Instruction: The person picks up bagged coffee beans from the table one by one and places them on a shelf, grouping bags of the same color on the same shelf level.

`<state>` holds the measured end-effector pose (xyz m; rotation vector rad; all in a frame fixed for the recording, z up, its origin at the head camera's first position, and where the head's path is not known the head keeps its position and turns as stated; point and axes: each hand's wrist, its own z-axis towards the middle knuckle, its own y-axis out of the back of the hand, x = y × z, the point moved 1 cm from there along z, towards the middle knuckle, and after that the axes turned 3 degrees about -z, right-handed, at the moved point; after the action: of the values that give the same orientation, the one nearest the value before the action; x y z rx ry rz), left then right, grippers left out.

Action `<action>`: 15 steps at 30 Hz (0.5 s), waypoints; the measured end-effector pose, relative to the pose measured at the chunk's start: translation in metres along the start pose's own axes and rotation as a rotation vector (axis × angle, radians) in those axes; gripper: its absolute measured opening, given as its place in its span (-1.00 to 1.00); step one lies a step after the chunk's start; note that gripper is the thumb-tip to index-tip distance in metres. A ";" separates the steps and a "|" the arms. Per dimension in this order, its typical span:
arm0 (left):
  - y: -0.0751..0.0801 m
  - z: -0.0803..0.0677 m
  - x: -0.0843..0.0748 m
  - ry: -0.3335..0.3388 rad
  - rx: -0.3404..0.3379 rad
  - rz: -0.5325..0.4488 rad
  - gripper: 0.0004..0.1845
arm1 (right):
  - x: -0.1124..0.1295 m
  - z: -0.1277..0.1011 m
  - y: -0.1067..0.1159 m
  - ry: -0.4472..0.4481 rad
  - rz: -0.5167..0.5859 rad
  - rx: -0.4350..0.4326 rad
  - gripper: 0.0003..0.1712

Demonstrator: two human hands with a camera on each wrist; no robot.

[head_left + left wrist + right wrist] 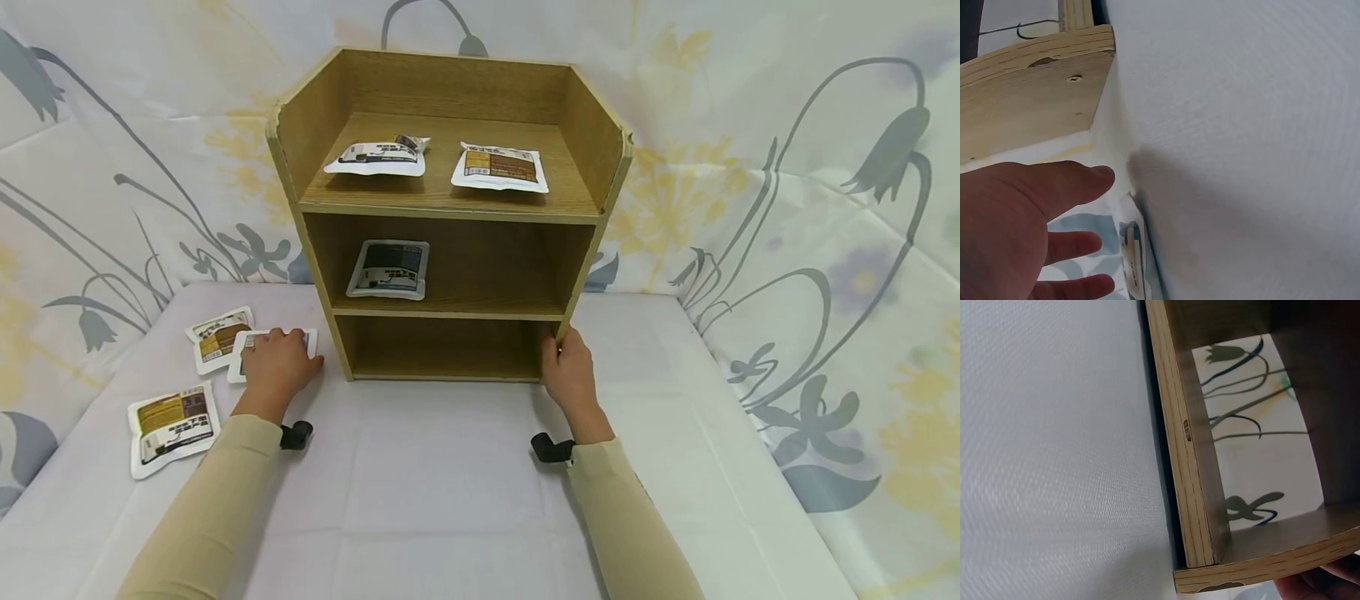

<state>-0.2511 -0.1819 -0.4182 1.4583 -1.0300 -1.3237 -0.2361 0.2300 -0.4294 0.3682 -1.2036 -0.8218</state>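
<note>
White-clothed surface (450, 467): left hand (276, 362) lies flat, fingers spread, on a packet (258, 343) directly beneath it. Right hand (567, 369) grips the shelf unit (450, 208) at its lower right front edge, farther from the packet.

Mostly covered by left hand (279, 361): white packet (247, 352), label unreadable. Print on top-shelf packets (498, 167) too small to read. Cut off at right wrist view's bottom edge: right hand (1325, 584), only fingertips showing. Shelf unit (1029, 94) seen only partly in left wrist view.

shelf unit (450, 200): matt wood-grain, raw ply edges | pouches (172, 425): glossy plastic | tablecloth (450, 483): woven cloth
</note>
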 end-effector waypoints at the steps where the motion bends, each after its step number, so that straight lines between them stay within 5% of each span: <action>1: -0.001 0.000 0.000 0.002 0.003 0.000 -0.43 | 0.000 0.000 0.000 -0.001 -0.001 0.002 -0.53; 15: -0.005 0.004 0.004 0.028 0.020 -0.022 -0.42 | 0.000 -0.001 -0.001 -0.011 -0.006 0.010 -0.52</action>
<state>-0.2546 -0.1847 -0.4246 1.5023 -1.0143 -1.3087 -0.2353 0.2294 -0.4302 0.3764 -1.2182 -0.8243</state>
